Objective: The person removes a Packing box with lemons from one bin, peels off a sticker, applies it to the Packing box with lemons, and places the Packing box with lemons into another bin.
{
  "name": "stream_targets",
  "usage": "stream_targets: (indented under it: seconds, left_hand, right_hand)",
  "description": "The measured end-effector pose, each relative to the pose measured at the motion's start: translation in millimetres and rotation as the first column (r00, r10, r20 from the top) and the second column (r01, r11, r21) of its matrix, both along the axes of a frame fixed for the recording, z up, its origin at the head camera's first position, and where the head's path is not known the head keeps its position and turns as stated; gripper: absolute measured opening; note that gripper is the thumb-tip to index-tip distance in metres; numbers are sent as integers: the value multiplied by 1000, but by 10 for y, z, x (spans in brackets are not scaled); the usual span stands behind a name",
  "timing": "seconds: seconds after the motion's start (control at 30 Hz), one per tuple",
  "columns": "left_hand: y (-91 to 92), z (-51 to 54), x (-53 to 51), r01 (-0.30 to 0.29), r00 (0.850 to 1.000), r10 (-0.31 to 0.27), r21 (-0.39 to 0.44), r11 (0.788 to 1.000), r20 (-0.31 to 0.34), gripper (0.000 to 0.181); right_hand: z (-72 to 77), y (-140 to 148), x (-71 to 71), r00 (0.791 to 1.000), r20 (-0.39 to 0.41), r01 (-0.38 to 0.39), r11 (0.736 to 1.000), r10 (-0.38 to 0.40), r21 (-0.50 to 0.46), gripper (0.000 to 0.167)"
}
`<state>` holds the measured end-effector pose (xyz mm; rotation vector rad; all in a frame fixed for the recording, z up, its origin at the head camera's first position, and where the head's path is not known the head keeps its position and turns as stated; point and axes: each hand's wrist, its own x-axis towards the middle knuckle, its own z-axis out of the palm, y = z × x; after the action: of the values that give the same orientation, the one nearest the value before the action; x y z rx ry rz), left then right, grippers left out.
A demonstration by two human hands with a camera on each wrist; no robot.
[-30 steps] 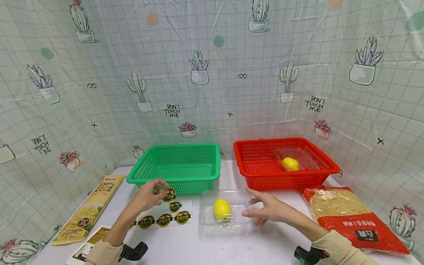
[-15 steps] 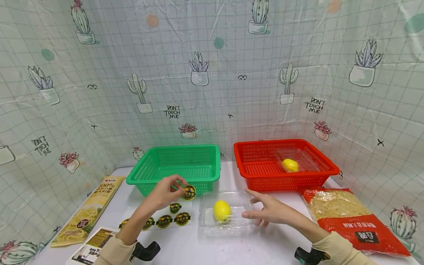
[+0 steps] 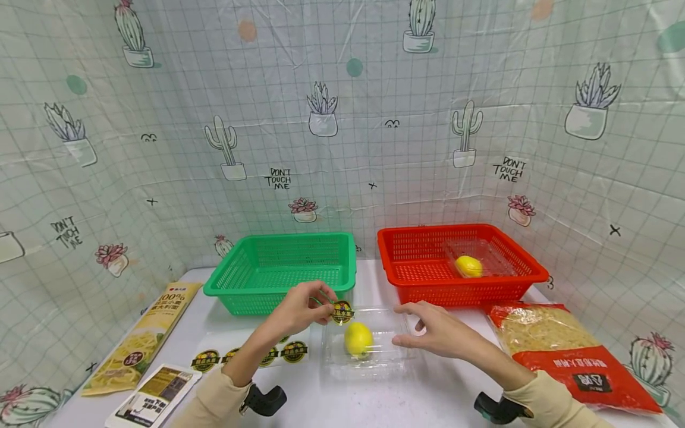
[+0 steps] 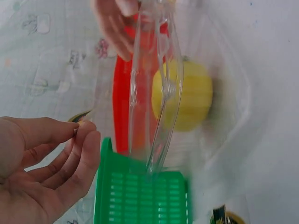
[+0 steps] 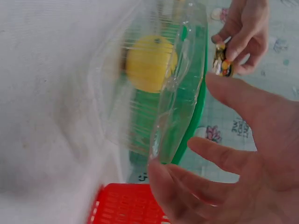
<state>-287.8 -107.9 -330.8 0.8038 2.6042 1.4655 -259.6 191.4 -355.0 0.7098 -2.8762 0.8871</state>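
Between thumb and finger of my left hand (image 3: 301, 310) is pinched a round black-and-gold fruit sticker (image 3: 342, 312), held above the back left of a clear plastic clamshell box (image 3: 382, 324). Inside the box lies a yellow lemon (image 3: 358, 340); the lid looks shut over it. My right hand (image 3: 443, 330) is at the box's right side, fingers spread, with a fingertip at its edge in the right wrist view. A white sheet (image 3: 216, 340) of similar stickers lies left of the box, partly hidden by my left forearm.
A green basket (image 3: 280, 290) stands behind on the left. The red basket (image 3: 455, 291) behind on the right holds another clear box with a lemon. Yellow noodle pack (image 3: 141, 342) and printed white card (image 3: 155, 395) lie left, red pasta bag (image 3: 578, 362) right.
My left hand has carried the sticker to the right, from over the sheet to over the box. My right hand has stayed by the box's right side.
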Motion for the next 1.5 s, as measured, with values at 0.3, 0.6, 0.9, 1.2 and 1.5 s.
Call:
stream_targets:
  seconds: [0.3,0.6,0.9,1.2,1.5]
  left_hand:
    - [222,-101,-9,99,995,-100,71,993,17,14]
    - [303,-156,-13,148,981,-167,181,972,96,20]
    - [328,-202,-14,126,987,-141,179,976,73,21]
    - [322,-246,-11,84,996,-85,151,985,1,17]
    - [341,-261,-34,22,989,-30,-62,998,-143,10]
  right_hand:
    - [18,-229,-11,967,-243,-106,987,75,-118,26]
    - [-34,-313,-145,981,-125,-178,948,149,-263,14]
    - [-57,-339,-201,988,-78,-154,917,135,-368,19]
    - [-66,-310,-231,990,3,-124,891,139,-436,24]
    - [-109,-302,-276,987,45,-121,892,157,-435,25]
